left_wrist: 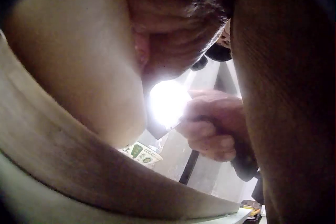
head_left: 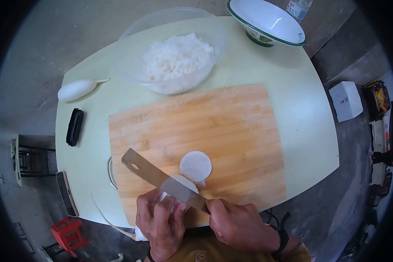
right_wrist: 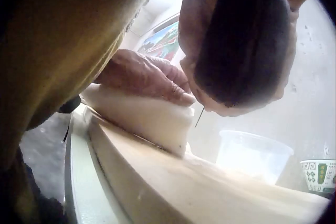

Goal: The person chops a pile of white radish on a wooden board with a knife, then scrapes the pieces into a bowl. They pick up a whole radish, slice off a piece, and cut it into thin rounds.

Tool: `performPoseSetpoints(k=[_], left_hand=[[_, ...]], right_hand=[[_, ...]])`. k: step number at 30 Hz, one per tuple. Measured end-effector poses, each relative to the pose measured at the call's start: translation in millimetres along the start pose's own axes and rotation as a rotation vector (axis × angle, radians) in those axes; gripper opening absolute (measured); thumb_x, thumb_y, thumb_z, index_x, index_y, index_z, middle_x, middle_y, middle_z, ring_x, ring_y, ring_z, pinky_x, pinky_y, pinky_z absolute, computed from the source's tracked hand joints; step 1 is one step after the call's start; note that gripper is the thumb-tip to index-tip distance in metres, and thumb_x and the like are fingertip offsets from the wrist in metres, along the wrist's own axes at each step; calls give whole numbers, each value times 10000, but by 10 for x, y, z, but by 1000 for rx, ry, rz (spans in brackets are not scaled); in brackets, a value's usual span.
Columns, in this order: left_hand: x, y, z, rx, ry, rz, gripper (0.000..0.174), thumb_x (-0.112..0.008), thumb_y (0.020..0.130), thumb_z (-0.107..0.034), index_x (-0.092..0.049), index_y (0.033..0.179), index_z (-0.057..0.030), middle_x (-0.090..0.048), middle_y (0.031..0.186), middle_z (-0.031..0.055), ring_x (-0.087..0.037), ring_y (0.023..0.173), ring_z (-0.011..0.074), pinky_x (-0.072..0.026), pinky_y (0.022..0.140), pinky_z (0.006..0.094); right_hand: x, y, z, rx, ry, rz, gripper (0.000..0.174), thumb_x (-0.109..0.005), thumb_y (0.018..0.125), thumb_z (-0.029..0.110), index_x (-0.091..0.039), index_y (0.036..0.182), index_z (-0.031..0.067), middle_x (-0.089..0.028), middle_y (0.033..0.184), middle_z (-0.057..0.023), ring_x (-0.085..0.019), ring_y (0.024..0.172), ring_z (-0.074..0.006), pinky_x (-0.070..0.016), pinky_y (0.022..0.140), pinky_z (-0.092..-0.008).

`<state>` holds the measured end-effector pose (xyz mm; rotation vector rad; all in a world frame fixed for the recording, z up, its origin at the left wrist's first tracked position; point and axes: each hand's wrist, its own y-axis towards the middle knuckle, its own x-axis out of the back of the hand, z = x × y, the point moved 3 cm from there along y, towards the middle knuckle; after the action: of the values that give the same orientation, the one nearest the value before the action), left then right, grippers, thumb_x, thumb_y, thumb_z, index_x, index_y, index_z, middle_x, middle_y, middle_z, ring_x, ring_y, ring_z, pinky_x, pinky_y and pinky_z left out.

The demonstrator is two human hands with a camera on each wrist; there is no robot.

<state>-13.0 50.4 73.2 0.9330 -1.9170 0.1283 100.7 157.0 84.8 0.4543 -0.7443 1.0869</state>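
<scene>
A white radish lies at the near edge of the wooden cutting board, its thin root trailing out to the left. My left hand holds it from above with bent fingers, as the right wrist view also shows. My right hand grips the dark handle of a broad kitchen knife. In the head view the blade overlaps the cut end of the radish, close to the left fingertips. One round radish slice lies flat on the board just beyond the blade.
Behind the board stands a clear plastic bowl of white chopped pieces. A green-rimmed bowl is at the back right. Along the left side are another white radish, a black oblong object and a phone at the table edge.
</scene>
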Motion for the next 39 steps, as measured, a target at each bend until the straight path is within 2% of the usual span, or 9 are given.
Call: performPoseSetpoints(k=[7, 9, 12, 20, 22, 25, 29, 31, 39], left_hand=[[-25, -85, 87, -73, 61, -2, 407, -738, 728, -225, -608, 1033, 11, -615, 956, 186, -587, 888, 383, -463, 742, 447], [-29, -104, 102, -77, 80, -3, 420, -741, 727, -238, -608, 1035, 15, -622, 960, 187, -590, 892, 385, -463, 755, 448], [-30, -90, 94, -76, 89, -6, 434, -745, 724, -251, -608, 1036, 19, -628, 961, 185, -593, 894, 387, -461, 768, 452], [-28, -41, 61, -63, 47, -15, 378, -742, 718, -207, -605, 998, 7, -612, 957, 179, -583, 902, 385, -455, 761, 455], [-16, -2, 42, -121, 20, -30, 358, -667, 651, 20, -619, 1005, 6, -563, 915, 194, -562, 814, 393, -449, 612, 437], [-18, 26, 16, -103, 14, -37, 365, -638, 635, 60, -612, 995, 7, -541, 903, 198, -558, 796, 396, -445, 585, 432], [-15, 25, 12, -125, -8, -24, 356, -638, 635, 69, -607, 985, 4, -525, 900, 199, -554, 768, 396, -443, 573, 435], [-29, -4, 46, -41, 32, 2, 348, -729, 695, -108, -591, 993, 7, -586, 946, 188, -570, 871, 396, -456, 729, 446], [-13, 54, -1, -47, 9, 15, 308, -691, 695, -50, -577, 973, 19, -560, 948, 190, -562, 849, 390, -456, 702, 419]], right_hand=[[20, -74, 128, 158, -15, -93, 177, -619, 770, 75, -498, 888, 18, -572, 660, -100, -587, 480, -236, -458, 398, -326], [81, -87, 179, 126, -2, -131, 126, -560, 782, 21, -471, 871, 13, -544, 671, -118, -595, 526, -262, -461, 430, -345], [66, -100, 179, 122, -24, -145, 125, -571, 777, 25, -487, 868, 19, -510, 668, -97, -573, 514, -245, -455, 425, -332], [55, -119, 171, 73, -19, -110, 102, -558, 786, 26, -482, 855, 29, -528, 671, -104, -580, 527, -256, -458, 439, -348], [68, -150, 170, 38, -4, -91, 91, -551, 792, 27, -480, 850, 32, -538, 675, -109, -585, 538, -266, -461, 448, -360], [136, -271, 162, -6, -50, -52, 76, -530, 804, 31, -471, 851, 32, -563, 692, -125, -601, 575, -290, -467, 465, -383], [193, -382, 139, -80, -49, 48, 75, -513, 812, 40, -462, 864, 24, -576, 699, -138, -617, 597, -306, -471, 467, -391], [191, -387, 144, -86, -64, 75, 77, -511, 815, 44, -460, 869, 23, -576, 697, -139, -620, 597, -306, -472, 467, -390], [124, -137, 149, -28, -56, 68, 66, -504, 826, 54, -457, 858, 20, -583, 688, -151, -628, 574, -303, -475, 455, -379]])
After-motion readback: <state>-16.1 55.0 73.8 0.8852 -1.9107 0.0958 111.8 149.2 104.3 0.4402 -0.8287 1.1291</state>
